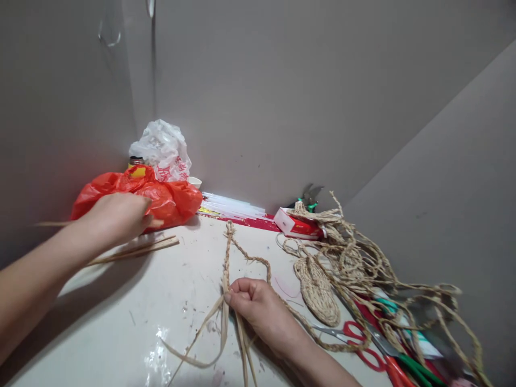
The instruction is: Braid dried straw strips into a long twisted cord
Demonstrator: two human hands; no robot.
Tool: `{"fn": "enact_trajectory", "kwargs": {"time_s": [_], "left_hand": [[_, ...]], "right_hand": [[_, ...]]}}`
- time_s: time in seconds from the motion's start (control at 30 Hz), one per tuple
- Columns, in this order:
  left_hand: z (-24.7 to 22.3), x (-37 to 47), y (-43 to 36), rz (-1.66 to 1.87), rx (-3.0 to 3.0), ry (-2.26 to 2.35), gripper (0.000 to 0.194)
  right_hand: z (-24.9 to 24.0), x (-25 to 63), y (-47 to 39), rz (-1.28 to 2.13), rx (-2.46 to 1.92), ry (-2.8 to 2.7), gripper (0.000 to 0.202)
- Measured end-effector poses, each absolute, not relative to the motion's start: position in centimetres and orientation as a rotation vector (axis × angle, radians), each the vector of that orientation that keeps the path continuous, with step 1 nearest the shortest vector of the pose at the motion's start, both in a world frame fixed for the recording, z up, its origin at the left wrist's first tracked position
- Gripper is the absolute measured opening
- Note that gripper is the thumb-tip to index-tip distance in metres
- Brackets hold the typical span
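My right hand (260, 309) is closed in a pinch on a braided straw cord (227, 258), at the place where the braid ends and loose flat strands (223, 333) fan out toward me. The finished braid runs away from me up the table and loops back to the right. Over at the left, my left hand (121, 215) is closed in front of a red plastic bag (173, 199). A thin straw strand (54, 223) sticks out sideways behind that wrist and seems to be in its fingers, which are partly hidden. Beneath it lie several loose straw stalks (137, 251).
To the right are a tangle of straw rope (358, 258), a woven straw sole (318, 290), red-handled scissors (350, 333) and a red and white box (296, 223). Pruning shears (312, 196), white sticks (234, 206) and a white plastic bag (163, 145) are along the grey wall.
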State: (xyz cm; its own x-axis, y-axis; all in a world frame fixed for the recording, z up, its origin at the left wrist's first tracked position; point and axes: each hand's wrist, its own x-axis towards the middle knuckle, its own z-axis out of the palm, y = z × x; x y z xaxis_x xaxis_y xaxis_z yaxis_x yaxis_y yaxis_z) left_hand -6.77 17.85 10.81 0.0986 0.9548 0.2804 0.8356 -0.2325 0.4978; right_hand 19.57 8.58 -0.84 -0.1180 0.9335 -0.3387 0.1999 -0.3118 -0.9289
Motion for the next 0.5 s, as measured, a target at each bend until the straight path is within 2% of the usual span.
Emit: {"fn": "enact_trajectory", "kwargs": {"time_s": [0.1,0.13,0.27,0.5], "left_hand": [[8.0,-5.1,17.9,0.637,2.397,1.865,0.028],[7.1,-4.0,17.4,0.655,2.397,1.714,0.026],[3.8,0.6,14.4,0.518,1.857,1.11,0.032],[0.0,2.7,13.7,0.525,1.242,0.924,0.03]], "right_hand": [[-0.9,19.5,8.5,1.492,-1.504,-1.255,0.026],[-0.9,19.5,8.5,1.492,-1.498,-1.243,0.026],[-0.4,19.1,8.4,1.485,-1.472,-1.219,0.03],[0.4,18.5,8.2,1.476,-1.465,-1.257,0.032]]}}
